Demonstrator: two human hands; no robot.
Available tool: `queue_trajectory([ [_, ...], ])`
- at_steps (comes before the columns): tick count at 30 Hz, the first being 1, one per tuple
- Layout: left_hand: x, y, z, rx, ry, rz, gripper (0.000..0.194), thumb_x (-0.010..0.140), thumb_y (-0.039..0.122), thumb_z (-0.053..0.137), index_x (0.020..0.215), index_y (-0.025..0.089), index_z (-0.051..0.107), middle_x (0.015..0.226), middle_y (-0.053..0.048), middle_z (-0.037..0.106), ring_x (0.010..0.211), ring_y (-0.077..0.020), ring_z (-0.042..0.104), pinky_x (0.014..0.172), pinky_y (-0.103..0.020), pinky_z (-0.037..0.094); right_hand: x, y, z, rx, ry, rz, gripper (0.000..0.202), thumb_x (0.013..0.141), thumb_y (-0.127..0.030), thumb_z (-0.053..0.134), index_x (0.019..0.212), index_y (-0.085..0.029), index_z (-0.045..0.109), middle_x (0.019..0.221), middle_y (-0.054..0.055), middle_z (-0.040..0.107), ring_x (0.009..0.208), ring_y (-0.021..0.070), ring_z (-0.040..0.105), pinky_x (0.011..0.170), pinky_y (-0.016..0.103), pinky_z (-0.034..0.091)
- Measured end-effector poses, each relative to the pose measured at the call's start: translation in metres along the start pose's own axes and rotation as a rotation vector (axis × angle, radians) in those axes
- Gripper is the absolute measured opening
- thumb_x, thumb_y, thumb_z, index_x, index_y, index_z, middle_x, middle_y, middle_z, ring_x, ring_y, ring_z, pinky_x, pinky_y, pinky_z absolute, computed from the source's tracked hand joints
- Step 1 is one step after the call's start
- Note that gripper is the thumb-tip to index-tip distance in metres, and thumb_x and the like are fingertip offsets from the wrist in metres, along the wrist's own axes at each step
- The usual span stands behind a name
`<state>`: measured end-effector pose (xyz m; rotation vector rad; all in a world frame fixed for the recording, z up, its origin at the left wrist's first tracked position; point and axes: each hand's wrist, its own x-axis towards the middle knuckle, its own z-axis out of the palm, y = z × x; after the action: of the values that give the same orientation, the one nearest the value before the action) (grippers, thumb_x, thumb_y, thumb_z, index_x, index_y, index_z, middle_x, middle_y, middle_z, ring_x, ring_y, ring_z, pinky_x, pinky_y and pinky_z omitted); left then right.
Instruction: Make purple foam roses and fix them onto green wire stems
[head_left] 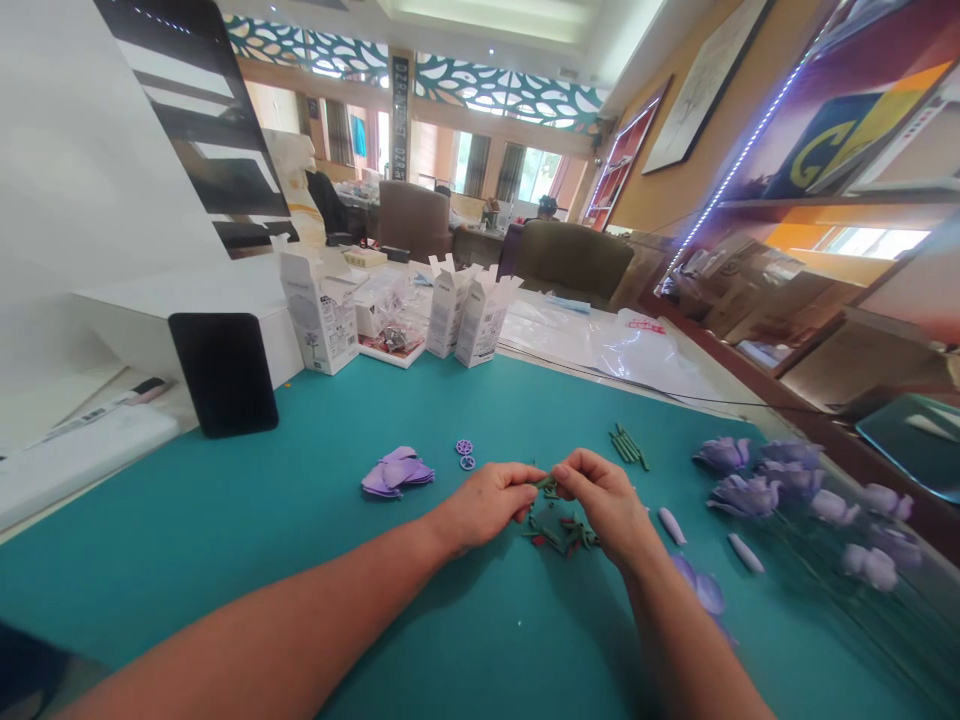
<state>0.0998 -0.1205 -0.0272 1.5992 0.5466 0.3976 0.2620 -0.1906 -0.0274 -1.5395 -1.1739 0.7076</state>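
Observation:
My left hand [491,503] and my right hand [602,497] meet above the green mat [315,500], fingertips pinching a small green piece [544,482] between them. Beneath them lies a loose pile of small green pieces [559,540], a few with red parts. To the left of my left hand are a stack of purple petals [397,472] and two purple wheel-shaped pieces [465,449]. Several short green sticks [628,447] lie beyond my right hand. Two pale purple buds [672,526] and some purple petals [701,585] rest to its right, the petals partly behind my forearm.
Purple flowers on stems [750,490] cover the mat's right side. A black tablet-like panel [223,375] stands at the left. White boxes [322,315] and a tray of packaging [394,345] line the far edge, with plastic sheets [600,345] beyond. A person sits in the background.

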Motion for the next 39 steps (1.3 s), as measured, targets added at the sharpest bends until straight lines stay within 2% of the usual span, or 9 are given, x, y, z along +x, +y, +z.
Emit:
queue_trajectory([
  [10,0.000,0.003,0.000,-0.026,-0.007,0.008,0.038,0.080,0.021,0.046,0.111,0.013,0.065,0.058,0.003,0.044,0.054,-0.0091,0.036,0.054,-0.023,0.028,-0.001,-0.004,0.003,0.022,0.025,0.042,0.033,0.071,-0.048,0.064,0.060,-0.018,0.056,0.054,-0.003,0.054,0.054,0.0110,0.046,0.054,0.024,0.036],
  [15,-0.002,0.009,0.001,-0.073,0.010,-0.012,0.036,0.080,0.020,0.046,0.110,0.014,0.066,0.056,0.004,0.044,0.053,-0.0087,0.035,0.055,-0.023,0.028,-0.003,-0.008,0.003,0.078,0.010,0.061,0.042,0.075,-0.056,0.056,0.075,-0.016,0.065,0.058,-0.001,0.056,0.057,0.0122,0.048,0.057,0.025,0.039],
  [21,-0.002,0.008,0.003,-0.078,0.010,-0.025,0.036,0.079,0.018,0.044,0.108,0.014,0.066,0.057,0.004,0.044,0.053,-0.0083,0.035,0.054,-0.023,0.027,-0.002,-0.004,0.003,0.064,0.011,0.058,0.034,0.072,-0.051,0.064,0.063,-0.018,0.057,0.054,-0.003,0.054,0.055,0.0108,0.045,0.054,0.024,0.036],
  [26,-0.002,0.007,0.003,-0.070,0.024,-0.020,0.035,0.081,0.020,0.045,0.108,0.013,0.065,0.057,0.004,0.043,0.052,-0.0082,0.034,0.052,-0.022,0.026,-0.001,-0.003,0.007,0.057,0.032,0.001,0.031,0.073,-0.047,0.062,0.061,-0.019,0.055,0.054,-0.003,0.054,0.054,0.0107,0.045,0.053,0.023,0.035],
  [32,-0.002,0.008,0.003,-0.072,0.024,-0.040,0.035,0.080,0.021,0.044,0.107,0.013,0.065,0.056,0.005,0.042,0.051,-0.0078,0.033,0.051,-0.022,0.026,-0.002,-0.008,0.011,0.037,0.032,0.003,0.031,0.073,-0.047,0.061,0.061,-0.019,0.054,0.053,-0.004,0.053,0.052,0.0107,0.044,0.051,0.023,0.035],
  [34,-0.001,0.009,0.003,-0.087,0.016,-0.045,0.036,0.080,0.021,0.044,0.108,0.013,0.065,0.056,0.005,0.042,0.050,-0.0077,0.033,0.051,-0.022,0.025,-0.001,-0.009,0.005,-0.013,0.009,0.006,0.033,0.074,-0.049,0.059,0.063,-0.019,0.057,0.054,-0.003,0.054,0.054,0.0113,0.046,0.053,0.024,0.037],
  [36,-0.002,0.009,0.004,-0.092,0.010,-0.043,0.036,0.081,0.023,0.045,0.109,0.014,0.064,0.056,0.005,0.043,0.050,-0.0075,0.032,0.050,-0.021,0.025,0.002,-0.006,-0.009,-0.104,0.039,0.002,0.037,0.078,-0.052,0.052,0.068,-0.018,0.061,0.058,-0.001,0.057,0.057,0.0130,0.051,0.056,0.025,0.040],
  [37,-0.002,0.009,0.005,-0.090,0.014,-0.044,0.037,0.081,0.024,0.045,0.110,0.014,0.064,0.057,0.005,0.044,0.050,-0.0074,0.032,0.050,-0.021,0.025,0.005,-0.002,-0.019,-0.170,0.088,0.003,0.039,0.081,-0.053,0.048,0.073,-0.018,0.063,0.061,0.001,0.060,0.059,0.0144,0.054,0.059,0.026,0.042],
  [39,-0.002,0.009,0.005,-0.086,0.030,-0.056,0.038,0.080,0.026,0.045,0.111,0.013,0.063,0.058,0.005,0.044,0.050,-0.0073,0.032,0.050,-0.021,0.025,0.010,0.009,-0.043,-0.403,0.295,0.058,0.042,0.086,-0.050,0.038,0.078,-0.018,0.064,0.067,0.004,0.064,0.063,0.0168,0.058,0.060,0.027,0.043],
])
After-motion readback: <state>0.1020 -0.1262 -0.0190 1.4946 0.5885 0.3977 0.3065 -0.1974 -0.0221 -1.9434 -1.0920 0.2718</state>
